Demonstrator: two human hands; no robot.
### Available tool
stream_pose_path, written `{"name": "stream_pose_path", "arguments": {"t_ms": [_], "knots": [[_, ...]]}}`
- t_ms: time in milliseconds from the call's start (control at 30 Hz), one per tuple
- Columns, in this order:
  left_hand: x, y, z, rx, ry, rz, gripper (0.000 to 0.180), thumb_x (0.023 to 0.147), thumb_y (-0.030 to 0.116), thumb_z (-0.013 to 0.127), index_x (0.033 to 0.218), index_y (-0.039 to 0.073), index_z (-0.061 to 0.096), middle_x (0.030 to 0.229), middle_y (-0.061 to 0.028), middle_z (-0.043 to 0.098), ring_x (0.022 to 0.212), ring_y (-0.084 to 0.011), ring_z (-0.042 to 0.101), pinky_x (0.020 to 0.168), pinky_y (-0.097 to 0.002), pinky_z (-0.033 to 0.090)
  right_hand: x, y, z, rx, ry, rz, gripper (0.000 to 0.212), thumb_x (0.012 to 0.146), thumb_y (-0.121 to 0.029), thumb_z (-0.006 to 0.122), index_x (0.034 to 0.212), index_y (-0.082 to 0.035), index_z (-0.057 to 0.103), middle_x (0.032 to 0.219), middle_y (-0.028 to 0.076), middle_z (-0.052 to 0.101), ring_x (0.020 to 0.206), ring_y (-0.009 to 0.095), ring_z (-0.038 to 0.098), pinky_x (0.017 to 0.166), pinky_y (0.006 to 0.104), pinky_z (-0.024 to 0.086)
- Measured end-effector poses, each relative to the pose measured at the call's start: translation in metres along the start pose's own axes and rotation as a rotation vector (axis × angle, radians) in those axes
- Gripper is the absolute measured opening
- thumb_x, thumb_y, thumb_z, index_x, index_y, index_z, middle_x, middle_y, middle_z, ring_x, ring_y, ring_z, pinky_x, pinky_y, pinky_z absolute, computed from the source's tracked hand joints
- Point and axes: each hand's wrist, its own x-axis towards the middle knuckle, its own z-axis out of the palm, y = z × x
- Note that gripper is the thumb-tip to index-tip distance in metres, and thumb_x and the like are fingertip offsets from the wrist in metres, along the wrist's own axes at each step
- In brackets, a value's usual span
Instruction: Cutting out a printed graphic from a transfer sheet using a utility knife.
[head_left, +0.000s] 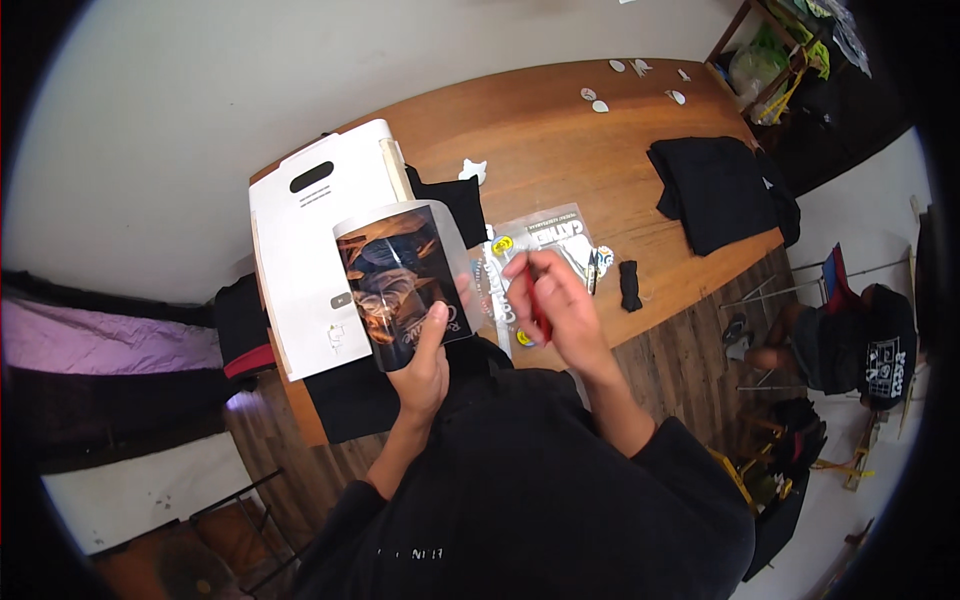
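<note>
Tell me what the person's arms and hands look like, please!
The left hand and right hand are both bare, with no gloves. Loose, plain black sleeves leave most of the forearms uncovered. No watch or bracelet shows.

Big brown wooden table, shiny top. On left: big white boxy thing [285, 225], flat on top, with black oval hole. Black cloth [460, 205] pokes out past its right side. In middle: see-through plastic sheet [548, 216] with white letters and round yellow spots. Left of sheet's far edge: small white pointy scrap [473, 172]. On right: folded pile of black cloth [715, 195]. Between sheet and pile, close to near edge: small black bundle [629, 285]. Far right part: few little white bits [600, 106], spread apart.
</note>
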Motion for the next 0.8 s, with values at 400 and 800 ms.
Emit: {"name": "stream_pose_path", "arguments": {"t_ms": [400, 800], "knots": [[-0.006, 0.007, 0.008, 0.047, -0.060, 0.032, 0.045, 0.090, -0.004, 0.045, 0.133, -0.001, 0.031, 0.126, -0.0193, 0.047, 0.117, -0.0323, 0.051, 0.101, -0.0447, 0.042, -0.023, 0.021, 0.030, -0.205, 0.131, 0.073, 0.017, 0.095, -0.010, 0.049, 0.108, 0.000, 0.048, 0.078, -0.002, 0.048, 0.066, 0.002, 0.040, 0.057, 0.0169, 0.033], [-0.006, 0.012, 0.020, -0.105, -0.015, 0.018, 0.037, 0.087, -0.006, 0.051, 0.123, -0.001, 0.045, 0.116, -0.0101, 0.056, 0.100, -0.0150, 0.057, 0.089, -0.0279, 0.046, -0.023, 0.025, 0.032, -0.394, 0.147, 0.026, 0.018, 0.092, -0.011, 0.053, 0.106, 0.000, 0.052, 0.077, 0.004, 0.049, 0.067, 0.007, 0.044, 0.060, 0.0221, 0.038]]}}
